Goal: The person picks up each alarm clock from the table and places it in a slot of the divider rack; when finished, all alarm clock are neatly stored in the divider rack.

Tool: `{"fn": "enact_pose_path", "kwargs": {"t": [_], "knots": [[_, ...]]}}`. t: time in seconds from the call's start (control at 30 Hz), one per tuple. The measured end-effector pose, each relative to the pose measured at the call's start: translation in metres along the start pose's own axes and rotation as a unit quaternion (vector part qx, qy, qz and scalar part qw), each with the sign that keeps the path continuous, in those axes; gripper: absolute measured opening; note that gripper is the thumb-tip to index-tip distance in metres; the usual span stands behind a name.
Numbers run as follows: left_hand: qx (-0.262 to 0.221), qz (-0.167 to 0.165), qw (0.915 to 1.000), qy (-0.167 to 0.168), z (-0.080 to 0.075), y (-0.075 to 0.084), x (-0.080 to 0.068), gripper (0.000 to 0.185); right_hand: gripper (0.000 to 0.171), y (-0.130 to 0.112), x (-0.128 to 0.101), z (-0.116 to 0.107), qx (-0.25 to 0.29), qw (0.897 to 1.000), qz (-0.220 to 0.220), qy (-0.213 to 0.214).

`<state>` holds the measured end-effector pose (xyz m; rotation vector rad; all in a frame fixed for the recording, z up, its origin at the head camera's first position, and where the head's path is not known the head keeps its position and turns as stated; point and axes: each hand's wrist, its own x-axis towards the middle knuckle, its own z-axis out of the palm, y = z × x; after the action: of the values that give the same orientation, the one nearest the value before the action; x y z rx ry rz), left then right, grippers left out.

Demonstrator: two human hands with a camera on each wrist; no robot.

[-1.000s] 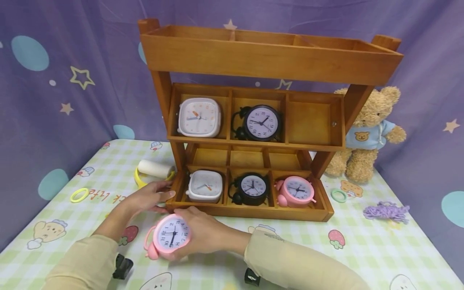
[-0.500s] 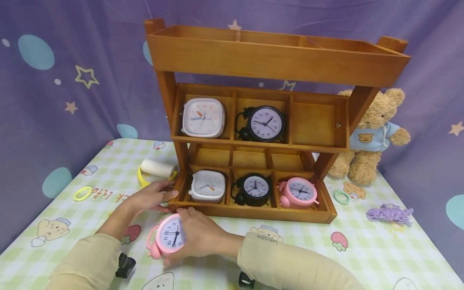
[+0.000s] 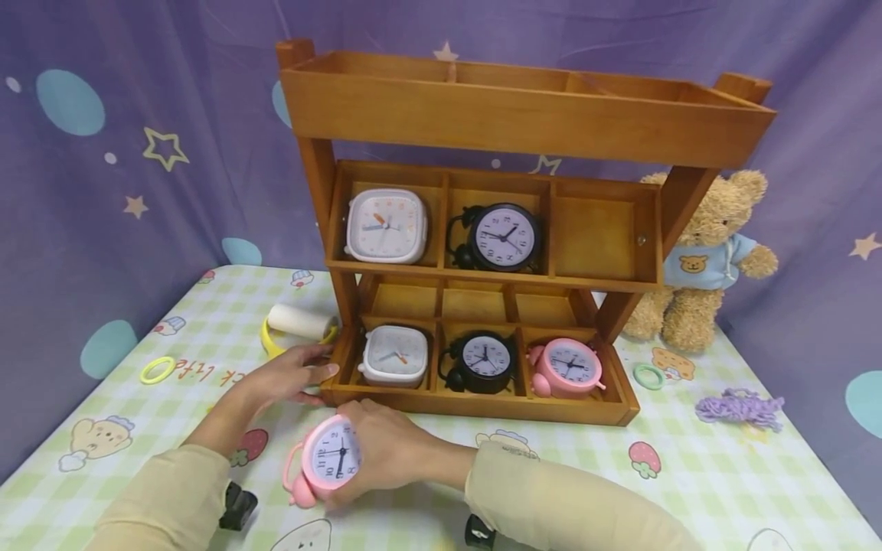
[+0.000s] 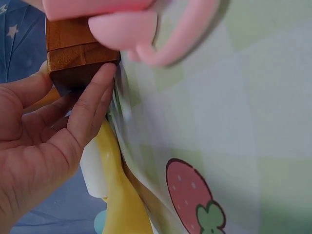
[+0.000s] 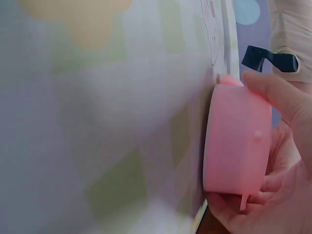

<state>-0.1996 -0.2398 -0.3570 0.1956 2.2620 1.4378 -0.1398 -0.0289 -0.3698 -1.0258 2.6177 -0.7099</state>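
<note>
My right hand (image 3: 393, 448) grips a pink twin-bell alarm clock (image 3: 332, 455) in front of the rack's left end, its face turned up and its handle to the left. In the right wrist view the thumb and fingers hold the clock's pink back (image 5: 236, 141) close over the tablecloth. My left hand (image 3: 285, 375) is at the left end of the wooden rack (image 3: 482, 405); in the left wrist view the thumb and fingers (image 4: 87, 105) bracket its corner (image 4: 80, 56). Lower compartments hold a white clock (image 3: 395, 356), a black clock (image 3: 485, 363) and another pink clock (image 3: 568, 369).
The middle tier bears a white clock (image 3: 387, 226) and a black clock (image 3: 505, 236). Left of the rack lies a yellow-handled white roller (image 3: 299, 321), with a yellow ring (image 3: 158, 370) beyond. On the right are a teddy bear (image 3: 703, 268), a green ring (image 3: 648, 376) and purple yarn (image 3: 740, 408).
The right hand and the pink alarm clock have come slightly toward the person since half a second ago. The left hand has stayed at the rack, and the head view has shifted slightly.
</note>
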Motion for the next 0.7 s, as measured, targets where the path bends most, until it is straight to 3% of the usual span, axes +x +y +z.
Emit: {"fn": "enact_pose_path", "kwargs": {"t": [0.33,0.53,0.7], "knots": [[-0.004,-0.009,0.9999,0.006,0.001,0.001,0.0,0.06,0.093,0.019,-0.016,-0.017,0.024,0.999,-0.025,-0.018],[-0.002,-0.007,1.0,0.003,0.001,0.0,0.001,0.06,0.091,0.026,-0.029,-0.033,0.009,0.998,-0.063,-0.007],[0.004,-0.001,1.0,0.004,0.0,-0.001,0.002,0.06,0.088,0.03,-0.041,-0.048,0.026,0.997,-0.079,0.004]]}}
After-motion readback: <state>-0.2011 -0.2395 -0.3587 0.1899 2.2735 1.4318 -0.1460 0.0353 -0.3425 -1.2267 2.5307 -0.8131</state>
